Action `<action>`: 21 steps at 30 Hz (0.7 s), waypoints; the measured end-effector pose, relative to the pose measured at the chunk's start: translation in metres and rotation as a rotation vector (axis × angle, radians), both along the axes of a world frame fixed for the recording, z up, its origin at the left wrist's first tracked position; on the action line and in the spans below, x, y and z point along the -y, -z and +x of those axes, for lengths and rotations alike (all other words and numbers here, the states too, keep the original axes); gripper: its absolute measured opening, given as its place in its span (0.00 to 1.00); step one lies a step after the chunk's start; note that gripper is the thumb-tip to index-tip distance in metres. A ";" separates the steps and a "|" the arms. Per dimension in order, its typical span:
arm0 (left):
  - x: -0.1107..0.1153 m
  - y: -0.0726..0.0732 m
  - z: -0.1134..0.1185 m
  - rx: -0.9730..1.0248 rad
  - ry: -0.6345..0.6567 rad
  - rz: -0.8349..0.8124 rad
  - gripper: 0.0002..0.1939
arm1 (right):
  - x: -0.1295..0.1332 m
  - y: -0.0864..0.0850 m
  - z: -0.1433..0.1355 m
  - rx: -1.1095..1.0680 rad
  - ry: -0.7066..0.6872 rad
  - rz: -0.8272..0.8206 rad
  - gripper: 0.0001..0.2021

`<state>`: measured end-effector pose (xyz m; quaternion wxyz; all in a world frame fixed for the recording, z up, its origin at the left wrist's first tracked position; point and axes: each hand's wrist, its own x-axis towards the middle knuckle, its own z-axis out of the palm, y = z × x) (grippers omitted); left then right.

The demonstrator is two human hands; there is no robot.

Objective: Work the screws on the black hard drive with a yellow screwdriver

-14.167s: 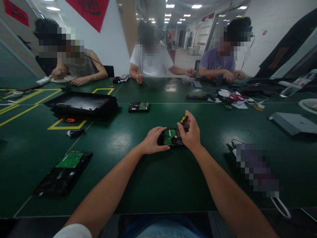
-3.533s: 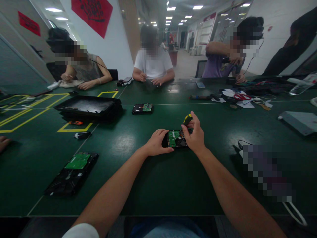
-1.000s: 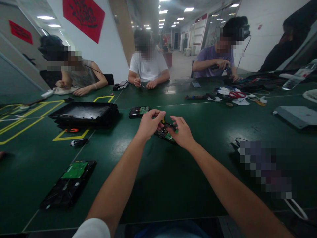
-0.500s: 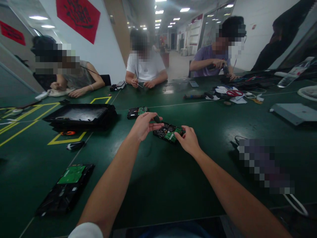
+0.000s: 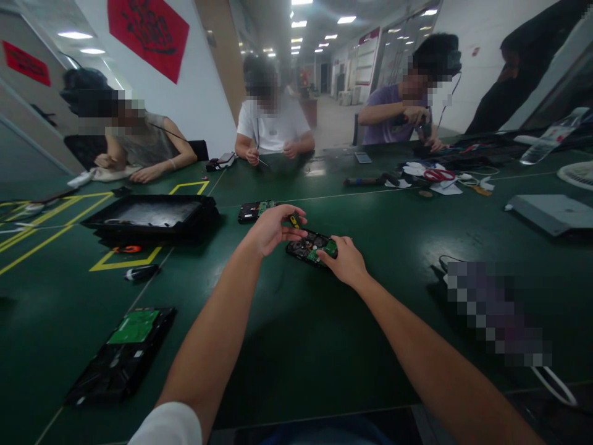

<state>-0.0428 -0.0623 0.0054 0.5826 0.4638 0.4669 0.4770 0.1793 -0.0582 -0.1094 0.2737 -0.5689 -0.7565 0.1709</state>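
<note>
Hard drives, three, one yellow-black tool

Black hard drive sits kinda crooked on the tabletop, green board up, black-and-yellow screwdriver tilted near its left end.

Three hard drives: one nearer than the black tray, two to its right; beyond it, two red wall hangings and three seated people

A green table fills the near room, a red poster hangs on the left white wall, and ceiling lights glow above the far floor.
</note>
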 end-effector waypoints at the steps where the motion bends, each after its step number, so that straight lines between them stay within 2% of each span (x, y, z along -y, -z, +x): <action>1: -0.001 -0.001 -0.001 0.000 0.021 -0.007 0.13 | -0.001 0.000 0.001 0.000 -0.010 -0.001 0.30; 4: -0.003 -0.001 -0.005 -0.001 0.051 -0.014 0.13 | -0.005 -0.001 0.003 -0.004 -0.041 -0.008 0.30; 10: 0.003 0.006 -0.011 -0.018 -0.009 0.023 0.15 | -0.017 0.005 0.010 -0.021 -0.103 -0.021 0.33; 13: 0.006 0.007 -0.011 -0.011 -0.001 0.017 0.15 | -0.021 0.006 0.015 -0.030 -0.137 -0.011 0.33; 18: 0.007 0.010 -0.001 0.073 -0.022 0.015 0.13 | -0.022 0.004 0.021 -0.048 -0.187 -0.010 0.33; 21: 0.007 0.013 0.007 0.169 -0.020 -0.036 0.10 | -0.019 0.005 0.023 -0.070 -0.171 0.019 0.33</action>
